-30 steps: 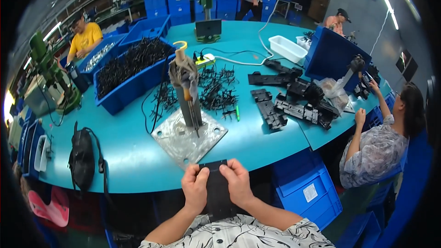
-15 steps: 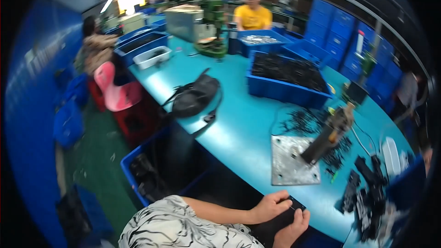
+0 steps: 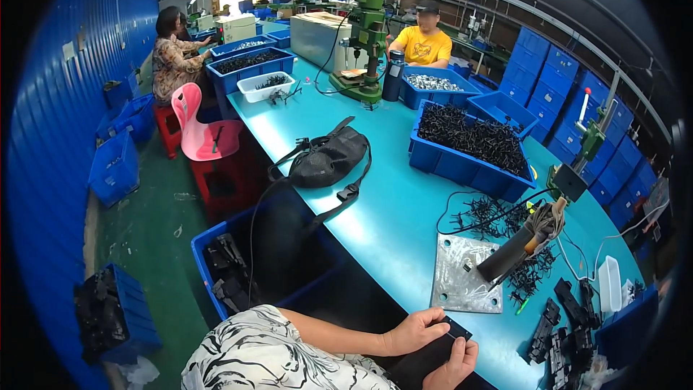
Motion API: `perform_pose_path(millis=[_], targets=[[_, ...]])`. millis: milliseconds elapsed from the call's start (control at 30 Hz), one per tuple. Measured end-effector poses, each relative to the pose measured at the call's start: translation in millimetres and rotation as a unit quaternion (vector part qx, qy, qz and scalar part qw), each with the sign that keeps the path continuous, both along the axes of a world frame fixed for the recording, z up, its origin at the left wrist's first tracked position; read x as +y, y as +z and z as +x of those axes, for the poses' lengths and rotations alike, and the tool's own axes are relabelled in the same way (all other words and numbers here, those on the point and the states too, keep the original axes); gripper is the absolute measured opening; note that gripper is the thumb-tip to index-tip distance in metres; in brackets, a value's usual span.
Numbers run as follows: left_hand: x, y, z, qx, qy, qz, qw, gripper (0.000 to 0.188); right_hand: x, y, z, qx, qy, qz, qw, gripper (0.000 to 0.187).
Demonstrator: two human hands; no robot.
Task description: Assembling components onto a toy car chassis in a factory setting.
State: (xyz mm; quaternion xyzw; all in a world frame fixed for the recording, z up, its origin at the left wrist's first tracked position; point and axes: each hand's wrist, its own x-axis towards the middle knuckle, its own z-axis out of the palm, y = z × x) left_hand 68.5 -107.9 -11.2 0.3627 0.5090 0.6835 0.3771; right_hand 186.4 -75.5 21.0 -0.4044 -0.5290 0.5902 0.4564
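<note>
At the near edge of the table, my left hand (image 3: 417, 332) pinches a small flat black plastic part (image 3: 458, 328) between thumb and fingers. My right hand (image 3: 453, 366) grips the same part from its near side, fingers curled. Its underside is hidden by the hands. Just beyond stands a scuffed metal plate (image 3: 451, 282) with holes near its corners. A dark cylindrical tool with a cord wound round it (image 3: 505, 256) leans above the plate. To the right of the plate lies a heap of thin black parts (image 3: 530, 274).
Longer black plastic parts (image 3: 556, 350) lie at the right. A blue bin of black pieces (image 3: 469, 162), a black waist bag (image 3: 328, 162) and a green drill press (image 3: 368, 43) stand on the table. A blue crate (image 3: 209, 263) sits at lower left. Two people sit farther off.
The view has shifted, so the table things sit slightly lower and farther right in the picture. Both hands keep hold of the black plastic part.
</note>
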Motion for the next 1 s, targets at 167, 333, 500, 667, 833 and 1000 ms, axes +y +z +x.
perform_pose_path(millis=[167, 333, 500, 667, 833, 1000], targets=[[-8.9, 0.6, -11.7, -0.047, -0.002, 0.025, 0.999, 0.015, -3.7, 4.8, -14.3, 0.009, 0.034, 0.018, 0.999, 0.019], [-15.3, 3.0, -23.9, -0.020, 0.022, 0.014, 0.999, 0.014, 1.0, -2.9, -11.3, -0.001, 0.086, -0.007, 0.996, 0.019], [-2.2, 38.7, -68.8, -0.072, 0.024, -0.068, 0.995, 0.015, 32.4, 2.7, 12.9, 0.022, 0.068, 0.019, 0.997, 0.015], [24.2, -0.4, -194.6, 0.530, 0.189, 0.062, 0.825, 0.013, 97.5, 1.9, 73.4, -0.255, -0.088, 0.285, 0.920, 0.014], [22.5, 21.0, -278.6, 0.139, 0.186, -0.196, 0.953, 0.025, 148.0, -1.1, 134.1, -0.470, -0.219, 0.462, 0.719, 0.037], [50.1, 16.1, -298.4, 0.223, 0.179, -0.170, 0.943, 0.030, 163.9, -17.4, 182.3, -0.563, -0.221, 0.382, 0.699, 0.063]])
